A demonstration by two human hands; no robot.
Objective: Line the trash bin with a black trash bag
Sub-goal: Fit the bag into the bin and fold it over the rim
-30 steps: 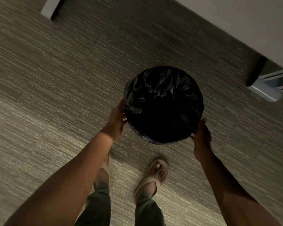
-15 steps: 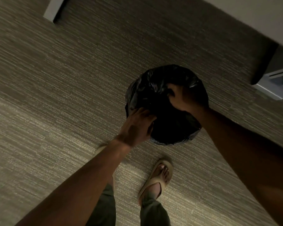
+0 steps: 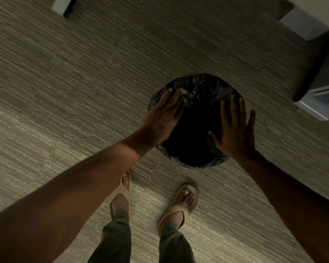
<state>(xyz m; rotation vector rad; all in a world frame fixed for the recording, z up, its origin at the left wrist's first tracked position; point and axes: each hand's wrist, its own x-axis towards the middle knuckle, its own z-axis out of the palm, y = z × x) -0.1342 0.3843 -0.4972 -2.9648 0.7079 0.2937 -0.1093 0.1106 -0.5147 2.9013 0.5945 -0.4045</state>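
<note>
- since a moment ago both hands have come out of the bin mouth; my left hand point(image 3: 162, 118) and right hand point(image 3: 235, 128) now hang flat over it, fingers spread, gripping nothing.
- whether the palms touch the plastic or hover just above it, i cannot tell in this dim light.
- trash bin point(image 3: 180, 161) stands upright on the carpet point(image 3: 84, 92), just ahead of my sandals point(image 3: 179, 204).
- black trash bag point(image 3: 201, 88) looks glossy and crinkled, folded over the rim all round, with the middle sunk into shadow.
- i judge the film light, soft and slippery, easy to tear; best pinched at the folded edge by the rim, not pulled from the middle.
</note>
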